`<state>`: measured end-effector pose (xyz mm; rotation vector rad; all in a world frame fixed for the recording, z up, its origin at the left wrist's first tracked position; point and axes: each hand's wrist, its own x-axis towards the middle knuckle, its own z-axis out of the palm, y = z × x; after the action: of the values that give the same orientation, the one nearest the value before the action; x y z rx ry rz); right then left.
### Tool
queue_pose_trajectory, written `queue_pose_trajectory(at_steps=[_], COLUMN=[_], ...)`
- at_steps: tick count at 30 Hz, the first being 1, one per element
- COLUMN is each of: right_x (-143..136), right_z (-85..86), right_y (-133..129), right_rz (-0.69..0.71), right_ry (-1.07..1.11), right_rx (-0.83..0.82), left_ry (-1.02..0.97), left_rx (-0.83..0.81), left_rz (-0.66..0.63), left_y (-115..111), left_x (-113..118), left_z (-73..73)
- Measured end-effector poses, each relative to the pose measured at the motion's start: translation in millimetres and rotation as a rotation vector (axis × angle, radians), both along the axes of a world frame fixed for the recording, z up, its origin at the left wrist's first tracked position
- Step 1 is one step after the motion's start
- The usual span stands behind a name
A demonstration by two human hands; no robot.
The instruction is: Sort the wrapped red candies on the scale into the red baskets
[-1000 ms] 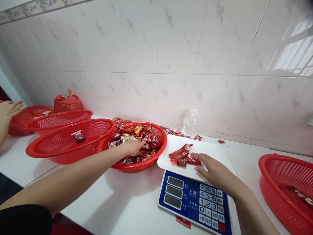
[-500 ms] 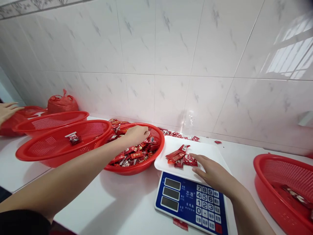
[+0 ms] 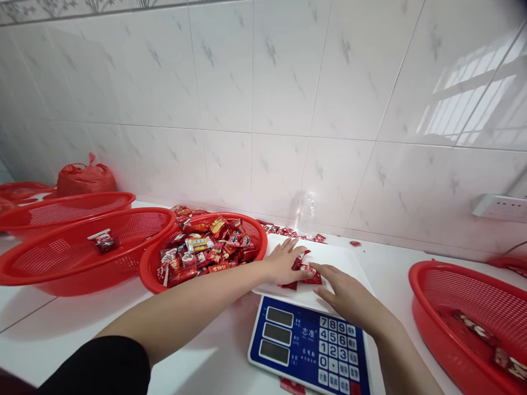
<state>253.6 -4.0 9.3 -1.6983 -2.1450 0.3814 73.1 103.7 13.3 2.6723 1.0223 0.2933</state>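
Small red wrapped snack packets [image 3: 313, 276] lie on the white tray [image 3: 348, 262] of a blue digital scale [image 3: 302, 343]. From the left, my left hand [image 3: 285, 264] reaches over the tray with its fingers spread above the packets and partly covers them. My right hand [image 3: 346, 291] rests at the pile's right side, thumb and fingers apart, fingertips at the packets. Left of the scale, a red plastic basket [image 3: 263, 241] is heaped with mixed snack packets [image 3: 201, 244], mostly red, one yellow and white.
More red baskets [image 3: 162, 222] stand at the left; the nearer one holds a single packet [image 3: 104, 240]. A tied red bag [image 3: 85, 178] sits behind them. At right is another basket [image 3: 424, 291] with packets. A clear plastic bottle [image 3: 308, 215] and loose packets line the tiled wall.
My left hand has moved right from the heaped basket to the scale tray, onto the packets. My right hand stays beside them. The view has shifted slightly right; the other person's hand is out of sight.
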Motion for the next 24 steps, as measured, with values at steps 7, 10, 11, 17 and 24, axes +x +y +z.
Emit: queue_pose_trajectory(at_steps=[7,10,11,17,24], right_x=[-0.3,0.7,1.1,1.1,3.0], right_z=[2.9,2.1,1.6,1.1,1.1], right_y=[-0.4,0.5,0.9,-0.3,3.1], right_rz=[-0.026,-0.04,-0.04,-0.034,-0.047], right_ry=[0.022,0.008,0.004,0.013,0.035], right_rx=[-0.018,-0.027,-0.025,-0.015,0.019], left_ry=[0.057,0.003,-0.017,-0.159,-0.205], left_rx=[-0.048,-0.022,-0.017,-0.014,-0.122], left_rz=[-0.064,-0.053,-0.041,-0.064,-0.081], left_y=[17.9,12.9,10.8,5.9,14.5], left_x=[23.6,27.4,27.6,22.5,-11.8], left_z=[-12.0,-11.8,-12.4,-13.1,23.1])
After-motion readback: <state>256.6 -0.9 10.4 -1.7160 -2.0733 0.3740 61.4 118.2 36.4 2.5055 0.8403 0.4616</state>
